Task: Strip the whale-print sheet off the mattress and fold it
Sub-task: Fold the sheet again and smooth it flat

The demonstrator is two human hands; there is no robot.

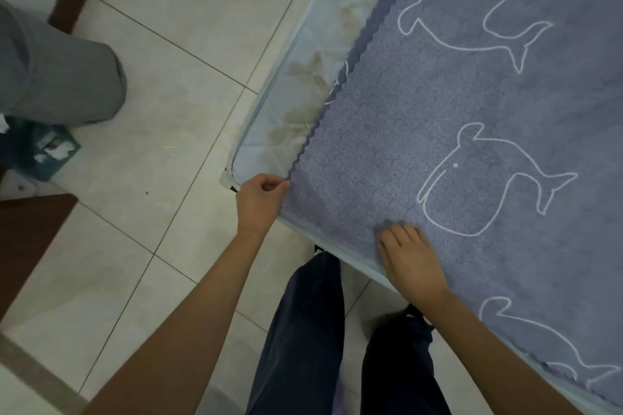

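Whale-print sheet lies flat on the mattress, with a bare strip of mattress showing beside its scalloped edge. Left hand pinches the sheet's corner at the mattress corner. Right hand rests palm-down near the sheet's near edge, its fingers curled and bunching a small fold. Tiled floor lies below.

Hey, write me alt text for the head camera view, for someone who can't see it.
A left hand pinches the corner of a blue whale-print sheet on a mattress, while the right hand bunches the fabric nearby; tiled floor lies beside.
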